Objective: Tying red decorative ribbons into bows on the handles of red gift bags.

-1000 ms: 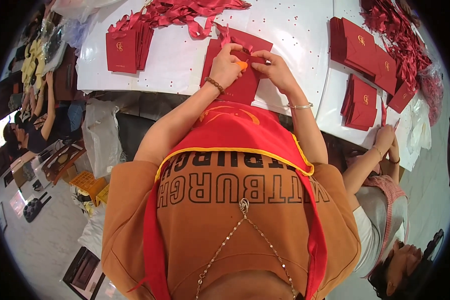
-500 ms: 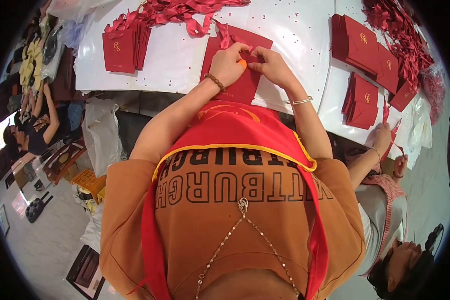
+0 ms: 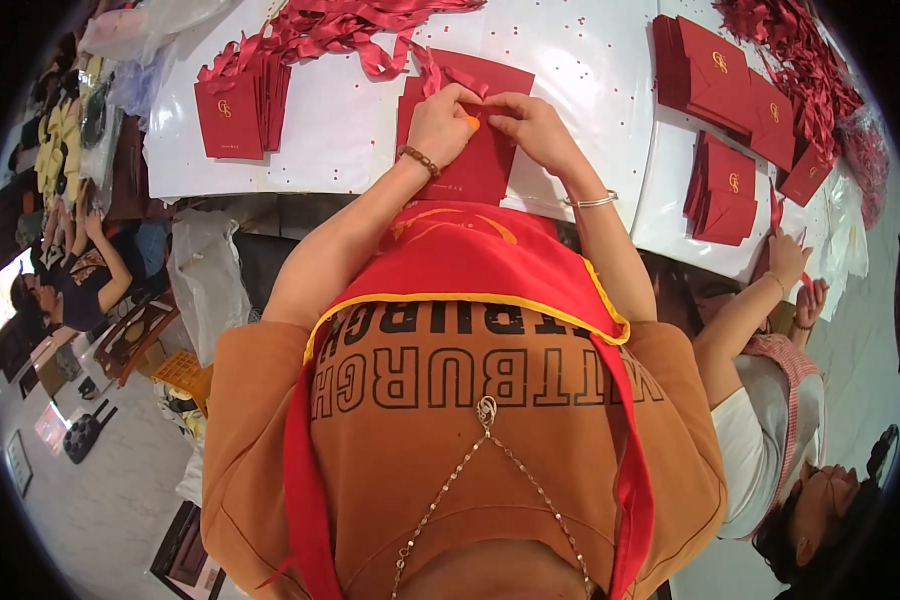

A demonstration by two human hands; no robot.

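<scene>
White sheeting covers the broad counter (image 3: 580,110), which is scattered with tiny red specks and curves away under the fisheye view. Both forearms reach forward from bent elbows and angle inward, so the person's hands meet over a flat, dark red paper bag (image 3: 488,170) at the near edge, in front of the red apron (image 3: 470,265) with yellow trim. Left hand (image 3: 440,130) sits knuckles up, its fingers curled, with a small orange patch (image 3: 472,123) at the thumb; right hand (image 3: 538,132) comes from the other side, index finger and thumb stretched toward the left fingertips. Glossy red ribbon (image 3: 432,72) runs up to the left fingers. Both sets of fingertips are drawn close together, but whether they close on ribbon or paper is too small to tell.

Farther left stand upright red bags (image 3: 232,120) beside a tangled heap of red ribbon (image 3: 340,28). More red bags (image 3: 705,75) lie to the right, near a co-worker's hand (image 3: 788,260). Beyond the counter, pale floor (image 3: 130,480) shows at left, with an orange plastic crate (image 3: 182,370).
</scene>
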